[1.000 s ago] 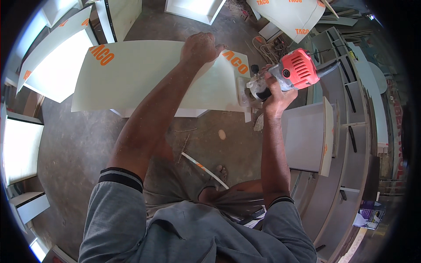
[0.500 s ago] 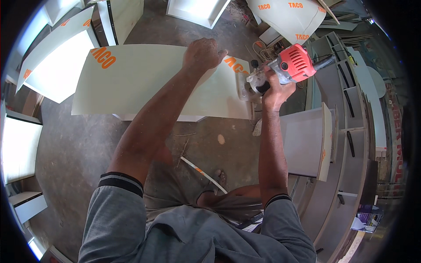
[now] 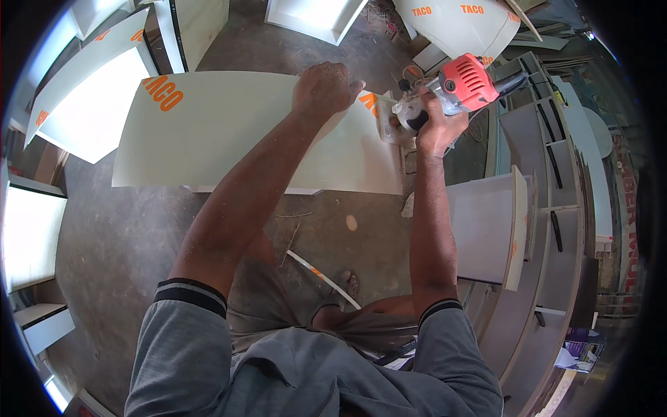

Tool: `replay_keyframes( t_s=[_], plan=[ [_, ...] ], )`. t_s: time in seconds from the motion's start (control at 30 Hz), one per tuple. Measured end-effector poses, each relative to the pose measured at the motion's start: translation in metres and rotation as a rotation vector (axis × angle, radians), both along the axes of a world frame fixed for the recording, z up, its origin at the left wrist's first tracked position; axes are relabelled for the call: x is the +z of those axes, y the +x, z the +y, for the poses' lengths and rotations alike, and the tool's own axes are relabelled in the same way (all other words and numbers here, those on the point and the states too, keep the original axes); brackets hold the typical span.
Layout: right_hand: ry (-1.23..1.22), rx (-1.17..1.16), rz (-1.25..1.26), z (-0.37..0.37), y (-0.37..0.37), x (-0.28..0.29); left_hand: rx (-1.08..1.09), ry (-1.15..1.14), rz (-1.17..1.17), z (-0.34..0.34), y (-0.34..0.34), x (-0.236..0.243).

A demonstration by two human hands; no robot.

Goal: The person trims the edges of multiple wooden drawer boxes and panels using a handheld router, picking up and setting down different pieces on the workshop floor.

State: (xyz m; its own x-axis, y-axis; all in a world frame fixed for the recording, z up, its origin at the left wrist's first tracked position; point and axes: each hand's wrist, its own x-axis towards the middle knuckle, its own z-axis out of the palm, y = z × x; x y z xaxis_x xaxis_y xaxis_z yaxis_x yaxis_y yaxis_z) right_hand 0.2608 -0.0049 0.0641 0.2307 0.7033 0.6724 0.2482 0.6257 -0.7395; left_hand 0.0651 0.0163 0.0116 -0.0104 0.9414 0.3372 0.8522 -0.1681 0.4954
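White panel, biggest item, lies flat in front. Red-and-grey router sits at its right edge – slid along it, now nearer the far corner, so the near stretch looks passed over. Right hand: grip closed round the router's body. Left hand: curled by the panel's far edge – can't tell whether its grip holds anything.

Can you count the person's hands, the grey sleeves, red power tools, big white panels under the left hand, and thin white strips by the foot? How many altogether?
Left hand and right hand: 2
Grey sleeves: 2
Red power tool: 1
Big white panel: 1
Thin white strip: 1
Total: 7
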Motion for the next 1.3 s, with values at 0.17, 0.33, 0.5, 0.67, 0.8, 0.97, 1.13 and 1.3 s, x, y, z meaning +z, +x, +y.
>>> replay_keyframes(
  t_s=[0.17,0.33,0.5,0.67,0.8,0.97,1.13,1.3],
  plan=[
    [0.066,-0.005,-0.003,0.016,-0.004,-0.003,-0.017,-0.015,0.001,0.003,-0.001,-0.003],
    [0.073,0.006,-0.004,0.031,-0.004,-0.004,0.004,0.070,-0.061,0.008,0.001,-0.011],
    [0.040,0.038,0.033,0.044,-0.004,-0.006,0.002,0.078,-0.042,0.008,0.000,-0.011],
    [0.075,0.070,0.070,0.058,-0.006,-0.008,0.000,0.038,-0.049,0.005,-0.001,-0.004],
    [0.066,0.092,0.076,0.059,-0.008,-0.007,0.001,-0.029,-0.008,0.003,-0.001,0.000],
    [0.052,0.015,0.014,0.057,-0.011,-0.003,0.014,-0.034,-0.004,0.003,0.001,-0.001],
    [0.095,0.028,0.030,0.062,-0.015,-0.003,0.026,-0.033,-0.033,0.004,0.000,-0.003],
    [0.093,0.045,0.060,0.065,-0.013,-0.005,0.001,-0.009,-0.047,0.003,-0.001,-0.003]
  ],
)
